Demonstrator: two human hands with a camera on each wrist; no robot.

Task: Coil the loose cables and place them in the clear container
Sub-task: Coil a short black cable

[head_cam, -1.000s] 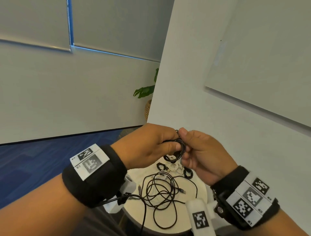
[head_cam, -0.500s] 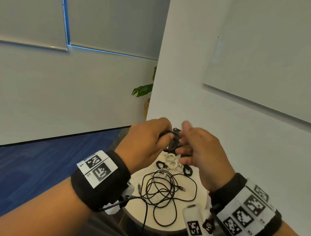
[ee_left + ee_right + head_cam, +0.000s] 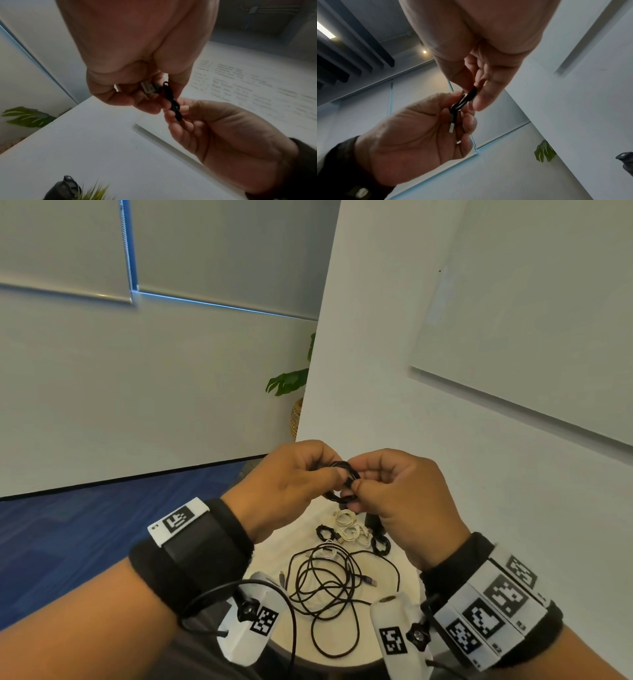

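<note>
Both hands hold a small black cable coil up in the air above the round counter. The left hand pinches the coil's left side with curled fingers, a metal plug showing at its fingertips; the right hand pinches the right side. Below on the counter lie a loose black cable, a white cable bundle and two small black coils. A leafy plant stands by the wall
</note>
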